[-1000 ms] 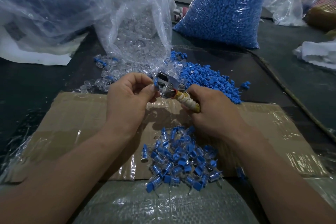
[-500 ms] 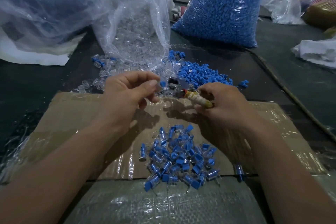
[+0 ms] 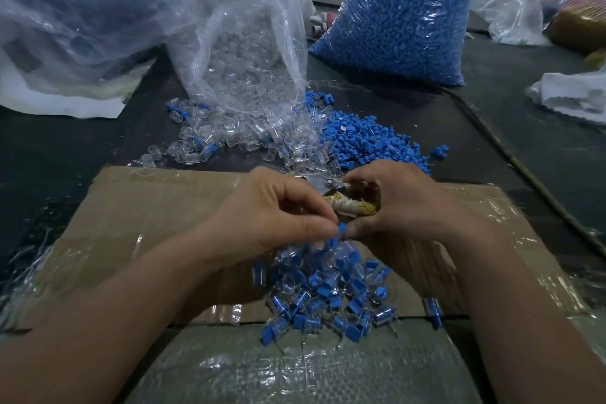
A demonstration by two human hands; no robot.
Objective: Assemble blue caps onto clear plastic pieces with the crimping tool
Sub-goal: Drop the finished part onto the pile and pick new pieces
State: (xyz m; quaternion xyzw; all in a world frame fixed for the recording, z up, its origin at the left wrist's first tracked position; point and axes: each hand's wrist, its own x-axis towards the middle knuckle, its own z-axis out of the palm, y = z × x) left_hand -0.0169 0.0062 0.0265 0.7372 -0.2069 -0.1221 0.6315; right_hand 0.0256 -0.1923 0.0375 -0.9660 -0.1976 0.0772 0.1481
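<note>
The left hand (image 3: 272, 223) pinched a blue cap (image 3: 342, 229) between curled fingertips above the finished pile (image 3: 328, 295), presumably for dropping, while the right hand (image 3: 406, 203) curled round the crimping tool (image 3: 351, 207), ready for reuse.

A dark work table (image 3: 82, 147) carries a tape-covered cardboard sheet (image 3: 157, 207) (a pile of capped pieces (image 3: 328, 292) on it), a full bag of blue caps (image 3: 400, 16), an open bag of clear plastic pieces (image 3: 242, 52), with loose clear pieces (image 3: 210, 134) and loose blue caps (image 3: 367, 141) spilled beside them

two hands (left hand (image 3: 272, 223), right hand (image 3: 410, 203)), one crimping tool (image 3: 341, 203), one cardboard sheet (image 3: 147, 207).
</note>
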